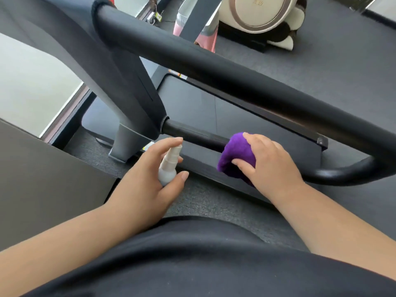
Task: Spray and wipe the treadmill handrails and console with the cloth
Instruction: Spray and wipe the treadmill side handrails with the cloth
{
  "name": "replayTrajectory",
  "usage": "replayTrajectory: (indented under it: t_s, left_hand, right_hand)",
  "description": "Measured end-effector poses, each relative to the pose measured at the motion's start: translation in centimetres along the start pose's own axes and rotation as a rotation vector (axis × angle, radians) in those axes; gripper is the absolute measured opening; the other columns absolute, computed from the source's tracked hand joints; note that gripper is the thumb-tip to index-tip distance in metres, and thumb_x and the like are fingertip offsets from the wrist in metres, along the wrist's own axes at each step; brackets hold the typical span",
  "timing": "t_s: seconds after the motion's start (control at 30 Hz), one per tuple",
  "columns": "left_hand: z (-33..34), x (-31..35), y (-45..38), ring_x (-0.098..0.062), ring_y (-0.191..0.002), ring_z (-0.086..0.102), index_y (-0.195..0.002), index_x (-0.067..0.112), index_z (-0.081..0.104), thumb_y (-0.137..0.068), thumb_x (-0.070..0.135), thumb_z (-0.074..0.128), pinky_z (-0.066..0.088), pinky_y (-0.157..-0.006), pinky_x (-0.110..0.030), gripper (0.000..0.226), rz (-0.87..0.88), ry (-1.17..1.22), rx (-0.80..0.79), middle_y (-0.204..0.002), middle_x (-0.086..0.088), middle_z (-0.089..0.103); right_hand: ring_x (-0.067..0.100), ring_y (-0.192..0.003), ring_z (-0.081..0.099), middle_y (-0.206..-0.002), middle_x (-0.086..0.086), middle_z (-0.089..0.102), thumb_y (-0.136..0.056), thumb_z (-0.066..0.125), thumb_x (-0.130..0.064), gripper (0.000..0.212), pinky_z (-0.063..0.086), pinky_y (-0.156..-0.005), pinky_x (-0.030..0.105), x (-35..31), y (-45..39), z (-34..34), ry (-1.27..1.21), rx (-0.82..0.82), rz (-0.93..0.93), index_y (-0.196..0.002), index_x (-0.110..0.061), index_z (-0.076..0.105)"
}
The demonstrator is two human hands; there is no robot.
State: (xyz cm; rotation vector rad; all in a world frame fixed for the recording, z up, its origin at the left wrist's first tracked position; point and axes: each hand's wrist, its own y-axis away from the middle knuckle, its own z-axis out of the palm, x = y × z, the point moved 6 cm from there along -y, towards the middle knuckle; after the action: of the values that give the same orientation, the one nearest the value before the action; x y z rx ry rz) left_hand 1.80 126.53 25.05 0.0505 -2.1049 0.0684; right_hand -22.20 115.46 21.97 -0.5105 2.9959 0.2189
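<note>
The right hand (270, 161) is gripping the purple cloth (236, 156) around the lower handrail (192, 133), which is running leftward toward the left hand (150, 179), whose fingers are holding the spray bottle (169, 166).

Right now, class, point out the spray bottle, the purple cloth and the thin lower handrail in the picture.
spray bottle (167, 168), head view, on its white body below the nozzle.
purple cloth (234, 152), head view, on the bunched fabric left of the fingers.
lower handrail (188, 132), head view, on the bare black bar.
</note>
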Motion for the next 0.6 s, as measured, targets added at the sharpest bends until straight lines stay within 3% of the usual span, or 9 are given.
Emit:
replayTrajectory:
  t_s: [0.13, 0.37, 0.47, 0.6]
  left_hand:
    - [-1.4, -1.9, 1.0, 0.005, -0.096, 0.06, -0.117, 0.071, 0.029, -0.083, 0.027, 0.069, 0.041, -0.075, -0.011, 0.068, -0.051, 0.006, 0.038, -0.109, 0.025, 0.058]
    - [-3.1, -2.5, 1.3, -0.003, -0.107, 0.06, -0.122, 0.068, 0.029, -0.082, 0.036, 0.067, 0.049, -0.083, -0.023, 0.064, -0.038, -0.005, 0.09, -0.112, 0.028, 0.056]
    - [-3.4, -2.7, 1.2, -0.003, -0.108, 0.06, -0.125, 0.065, 0.03, -0.082, 0.04, 0.065, 0.049, -0.084, -0.025, 0.061, -0.035, 0.006, 0.094, -0.112, 0.029, 0.055]
    - [-3.3, -2.9, 0.7, -0.002, -0.109, 0.058, -0.123, 0.067, 0.03, -0.083, 0.033, 0.069, 0.044, -0.087, -0.019, 0.065, -0.034, 0.025, 0.088, -0.113, 0.026, 0.055]
  right_hand:
    - [0.027, -0.126, 0.05, -0.139, -0.002, 0.056, -0.094, 0.055, -0.046, 0.052, 0.038, -0.107, 0.041, -3.1, -1.7, 0.6, -0.1, 0.03, -0.072, -0.139, -0.022, 0.05]
    - [0.019, -0.127, 0.049, -0.14, -0.005, 0.055, -0.099, 0.049, -0.04, 0.046, 0.04, -0.107, 0.041, -13.5, -8.2, 2.4, -0.429, 0.003, -0.149, -0.143, -0.028, 0.046]
    - [0.028, -0.119, 0.055, -0.137, -0.001, 0.057, -0.097, 0.05, -0.048, 0.063, 0.048, -0.094, 0.045, -15.7, -9.1, 2.9, -0.226, -0.01, -0.173, -0.152, -0.026, 0.029]
    - [0.03, -0.109, 0.06, -0.129, 0.002, 0.058, -0.095, 0.052, -0.05, 0.067, 0.05, -0.08, 0.042, -15.5, -8.8, 2.7, 0.048, -0.041, -0.275, -0.152, -0.025, 0.027]
